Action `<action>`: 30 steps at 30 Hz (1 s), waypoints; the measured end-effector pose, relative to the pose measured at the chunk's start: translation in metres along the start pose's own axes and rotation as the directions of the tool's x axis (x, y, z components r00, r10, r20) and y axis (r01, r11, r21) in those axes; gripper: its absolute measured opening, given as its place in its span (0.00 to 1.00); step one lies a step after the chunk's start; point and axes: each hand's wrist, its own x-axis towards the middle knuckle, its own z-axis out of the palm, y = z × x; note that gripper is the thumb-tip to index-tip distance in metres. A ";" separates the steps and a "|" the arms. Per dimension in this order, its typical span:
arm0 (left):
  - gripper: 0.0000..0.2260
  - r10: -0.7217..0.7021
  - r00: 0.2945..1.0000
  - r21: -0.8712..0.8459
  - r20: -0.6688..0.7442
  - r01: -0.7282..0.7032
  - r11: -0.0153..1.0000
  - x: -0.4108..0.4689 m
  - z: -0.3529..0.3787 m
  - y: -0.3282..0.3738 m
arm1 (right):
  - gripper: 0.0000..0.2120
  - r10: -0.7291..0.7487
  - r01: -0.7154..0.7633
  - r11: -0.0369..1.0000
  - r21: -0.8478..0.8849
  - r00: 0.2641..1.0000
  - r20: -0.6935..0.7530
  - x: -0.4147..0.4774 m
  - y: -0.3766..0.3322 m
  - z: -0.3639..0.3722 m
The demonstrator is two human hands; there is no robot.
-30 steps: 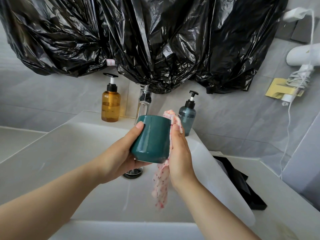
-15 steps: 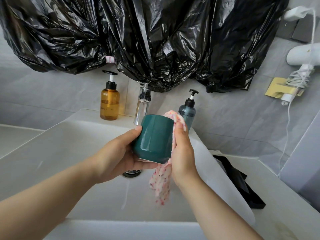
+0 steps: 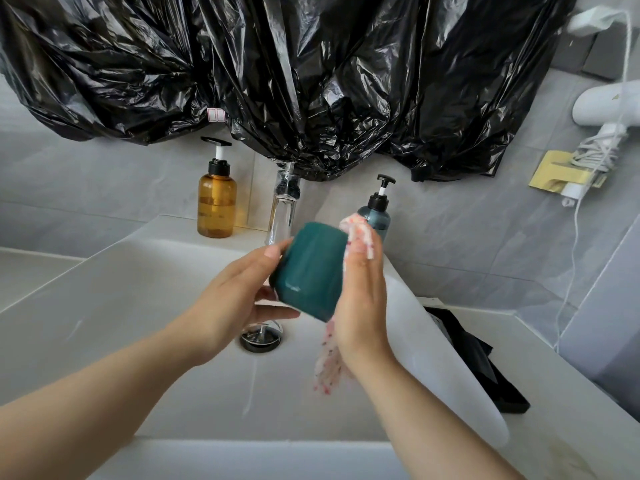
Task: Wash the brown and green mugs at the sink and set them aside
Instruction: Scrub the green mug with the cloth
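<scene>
Over sink [image 3: 104, 306], left hand [image 3: 225, 306] clamps green mug [image 3: 308, 271] at 9 o'clock. I see right hand [image 3: 363, 306], fingers straight, pressing cloth [image 3: 358, 237] at 3 o'clock.

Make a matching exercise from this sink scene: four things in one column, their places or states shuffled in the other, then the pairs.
Things
1. green mug
2. amber pump bottle
3. pink-spotted cloth
4. drain plug

Places or states
A. at the bottom of the sink basin
B. standing on the ledge, left of the faucet
C. gripped by the left hand above the basin
D. pressed to the mug's side by the right hand, its end hanging down

Pairs: 1-C, 2-B, 3-D, 4-A
</scene>
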 end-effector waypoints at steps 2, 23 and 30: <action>0.13 0.031 0.999 0.022 -0.044 -0.030 0.999 0.000 0.000 0.005 | 0.22 0.118 -0.118 0.986 0.118 0.993 0.004 0.007 0.003 -0.005; 0.30 -0.061 0.988 0.019 -0.145 0.064 0.998 0.000 -0.002 0.007 | 0.19 0.157 -0.157 0.988 0.001 0.987 -0.046 0.006 0.003 -0.008; 0.16 -0.221 0.970 -0.151 -0.097 0.205 0.967 0.007 -0.005 0.016 | 0.21 0.436 -0.439 0.872 0.217 0.898 0.068 0.011 0.007 -0.019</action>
